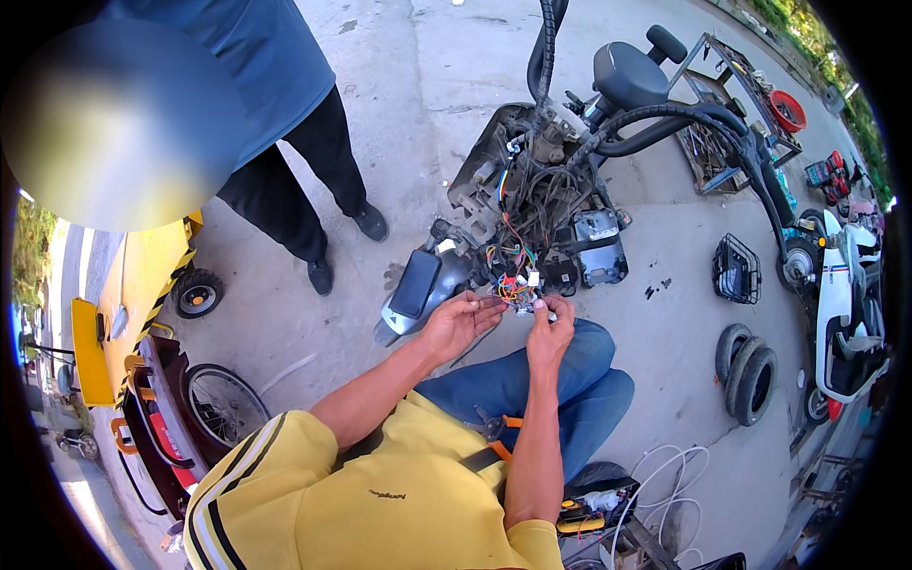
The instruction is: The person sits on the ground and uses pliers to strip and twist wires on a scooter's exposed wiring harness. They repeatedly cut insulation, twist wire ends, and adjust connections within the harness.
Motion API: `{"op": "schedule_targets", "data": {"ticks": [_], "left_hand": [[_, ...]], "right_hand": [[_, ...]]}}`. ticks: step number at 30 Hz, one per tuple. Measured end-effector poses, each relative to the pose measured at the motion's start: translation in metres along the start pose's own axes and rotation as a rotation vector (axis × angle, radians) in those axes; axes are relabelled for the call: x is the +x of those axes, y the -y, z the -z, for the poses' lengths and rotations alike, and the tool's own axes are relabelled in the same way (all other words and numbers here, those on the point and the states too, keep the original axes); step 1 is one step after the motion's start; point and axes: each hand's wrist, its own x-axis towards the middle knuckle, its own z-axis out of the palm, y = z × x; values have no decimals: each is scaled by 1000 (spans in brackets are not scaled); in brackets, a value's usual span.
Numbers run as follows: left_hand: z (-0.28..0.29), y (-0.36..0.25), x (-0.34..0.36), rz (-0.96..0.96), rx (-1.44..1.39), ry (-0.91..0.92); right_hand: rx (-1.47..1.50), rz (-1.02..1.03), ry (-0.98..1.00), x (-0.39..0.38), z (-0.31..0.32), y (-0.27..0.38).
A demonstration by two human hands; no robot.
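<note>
The wires (518, 282) look plastic-coated, the concrete ground (655, 332) matt.

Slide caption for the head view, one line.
Left hand and right hand meet at bundled coloured wires on a partly stripped vehicle with handlebars.

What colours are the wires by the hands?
The wires include red, yellow and green; head view.

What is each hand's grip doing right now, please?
Left hand: at the coloured wires; grip cannot be told.
Right hand: closed at the wires; held piece unclear.
</note>
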Motion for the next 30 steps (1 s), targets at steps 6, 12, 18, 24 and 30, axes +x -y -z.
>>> {"op": "schedule_targets", "data": {"ticks": [6, 12, 18, 24, 30], "left_hand": [[-2, 0, -2, -45, 66, -48], [-2, -3, -2, -87, 180, -40], [-4, -2, -2, -79, 215, -52], [-4, -6, -2, -79, 219, -69], [-9, -13, -3, -79, 306, -85]], "right_hand": [[48, -111, 22, 0, 1, -3], [85, -265, 35, 1, 2, -5], [76, -273, 36, 1, 3, -5], [55, -302, 67, 1, 3, 0], [91, -304, 43, -3, -3, -2]]}}
